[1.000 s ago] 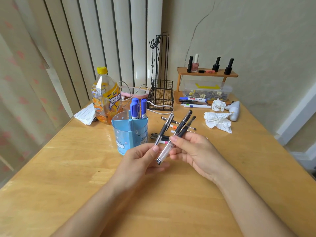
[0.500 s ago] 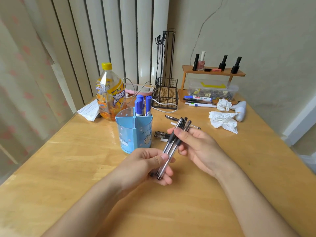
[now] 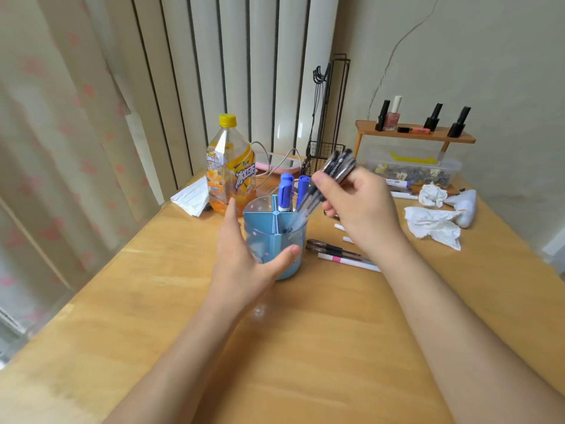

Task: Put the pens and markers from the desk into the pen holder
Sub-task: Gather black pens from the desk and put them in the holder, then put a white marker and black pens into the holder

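**Bundle of pens tilted into the blue pen holder**

The right hand [image 3: 363, 206] grips a bundle of black-capped pens [image 3: 324, 185], fingers clenched around the barrels. The bundle is tilted, caps up toward the wall, and its blurred lower tips reach inside the right-hand compartment of the blue pen holder [image 3: 293, 240]. The left hand [image 3: 244, 255] cups the holder's near-left side with fingers spread: the thumb lies against the front wall, while the other fingers stand along the left wall. Whether they press it cannot be told.

The holder stands upright on the wooden surface [image 3: 305, 347]. Blue markers [image 3: 287, 194] stand in its rear compartment, caps up.

Just to the right of the holder, more pens lie flat on the surface: two dark pens [image 3: 330, 247] side by side, with a white pen with a pink band [image 3: 345, 261] in front of them. White pen ends also show beside the right wrist.

Behind the holder stands a bottle with orange drink [image 3: 229, 172] and a yellow cap. Crumpled tissues [image 3: 434, 221] lie to the right. Further back, a small wooden shelf [image 3: 415, 136] carries nail polish bottles above a clear plastic box [image 3: 412, 169], with more markers [image 3: 400, 186] lying in front of it.
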